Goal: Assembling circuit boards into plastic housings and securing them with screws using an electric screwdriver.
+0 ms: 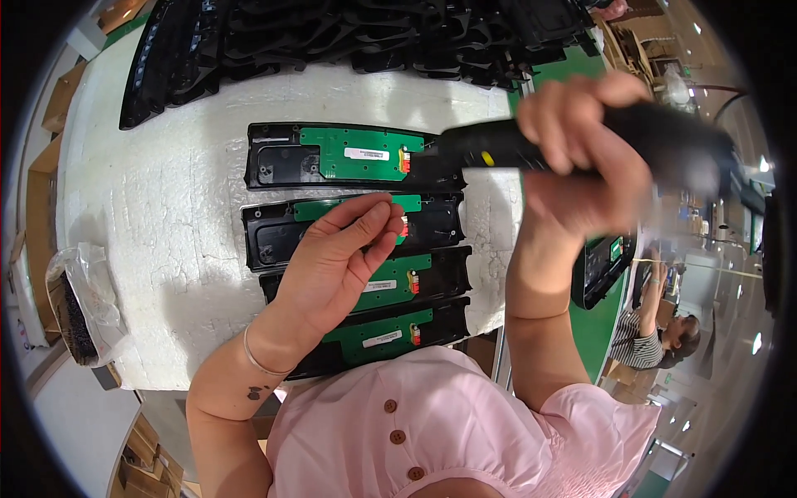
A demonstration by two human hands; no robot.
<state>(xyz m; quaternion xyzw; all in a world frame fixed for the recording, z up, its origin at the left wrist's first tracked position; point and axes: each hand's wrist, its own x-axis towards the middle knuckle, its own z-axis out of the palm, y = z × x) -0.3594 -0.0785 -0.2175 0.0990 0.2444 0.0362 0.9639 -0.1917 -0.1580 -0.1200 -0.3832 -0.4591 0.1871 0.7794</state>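
My right hand [585, 149], smeared by motion, is wrapped round a black electric screwdriver [490, 145] with a yellow mark. The tool lies nearly level, its narrow end pointing left at the right end of the farthest black plastic housing [278, 166]. A green circuit board [340, 149] with a white label sits in that housing. Over the second housing [436, 224], my left hand [332, 261] is closed in a pinch; whatever is between its fingertips is too small to make out. Two more housings with boards [378, 328] lie nearer me, partly hidden by my left arm.
Many black plastic parts [332, 37] are piled along the far edge of the white foam surface [178, 191]. A plastic bag of dark pieces [87, 307] stands at the left. Another black housing [594, 274] lies on the green surface [591, 336] at right. A person [652, 336] works beyond.
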